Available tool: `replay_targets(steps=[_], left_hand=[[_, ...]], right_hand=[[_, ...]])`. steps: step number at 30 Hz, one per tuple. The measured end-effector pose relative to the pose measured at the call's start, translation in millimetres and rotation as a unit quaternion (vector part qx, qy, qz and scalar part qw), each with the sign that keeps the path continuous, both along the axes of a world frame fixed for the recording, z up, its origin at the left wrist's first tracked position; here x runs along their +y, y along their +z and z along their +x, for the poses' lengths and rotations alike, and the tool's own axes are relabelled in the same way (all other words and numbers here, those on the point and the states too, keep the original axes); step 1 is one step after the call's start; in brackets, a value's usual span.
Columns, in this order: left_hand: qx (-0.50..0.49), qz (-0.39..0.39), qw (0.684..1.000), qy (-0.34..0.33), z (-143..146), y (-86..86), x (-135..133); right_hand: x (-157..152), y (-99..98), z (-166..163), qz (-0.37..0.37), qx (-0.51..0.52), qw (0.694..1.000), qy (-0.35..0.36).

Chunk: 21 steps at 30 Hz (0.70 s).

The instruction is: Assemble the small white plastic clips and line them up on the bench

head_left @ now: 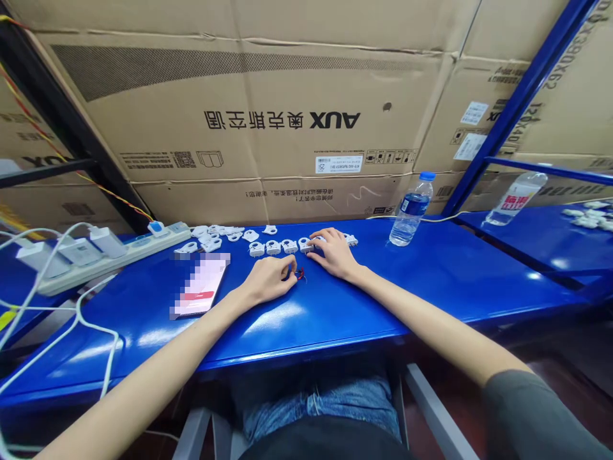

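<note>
My left hand (272,279) is closed, thumb and index finger pinched together just above the table. From its fingertips stick out short red and black wires (301,275); the part inside the pinch is hidden. My right hand (334,252) reaches over a row of small white plastic ring-topped pieces, with thumb and index finger around one white plastic piece (304,245). Left of it in the row stand more such pieces, among them one white piece (288,246). Another white piece (352,239) shows past the right hand's far side; those under the hand are partly hidden.
Loose white pieces (211,241) lie at the back left. A pink, blurred flat object (204,284) lies left of my left arm. At far left is a power strip (143,246) with chargers and cables. A water bottle (412,211) stands back right, before cardboard boxes (287,76).
</note>
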State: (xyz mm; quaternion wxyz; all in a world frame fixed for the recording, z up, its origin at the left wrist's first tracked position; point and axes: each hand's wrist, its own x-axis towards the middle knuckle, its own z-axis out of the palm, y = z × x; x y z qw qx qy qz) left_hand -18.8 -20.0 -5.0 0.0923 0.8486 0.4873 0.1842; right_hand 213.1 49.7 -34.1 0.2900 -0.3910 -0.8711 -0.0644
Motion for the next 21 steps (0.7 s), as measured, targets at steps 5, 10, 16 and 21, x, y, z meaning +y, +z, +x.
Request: replay_targets(steps=[5, 10, 16, 21], left_hand=[[0.019, 0.004, 1.0, -0.002, 2.0, 2.5, -1.4], [0.033, 0.006, 0.999, -0.009, 2.2, 2.3, -0.5], [0.032, 0.012, 0.999, -0.016, 1.5, 0.4, 0.4], [-0.008, 0.033, 0.999, -0.006, 1.3, -2.3, 1.8]], right_hand=[[3.1, 0.5, -2.0, -0.019, -0.003, 1.0, -0.02], [1.9, 2.4, -3.2, -0.027, 0.001, 0.999, -0.027], [3.2, 2.7, -8.8, -0.02, 0.011, 1.0, -0.019], [10.1, 2.1, -25.8, 0.006, 0.004, 1.0, 0.019]])
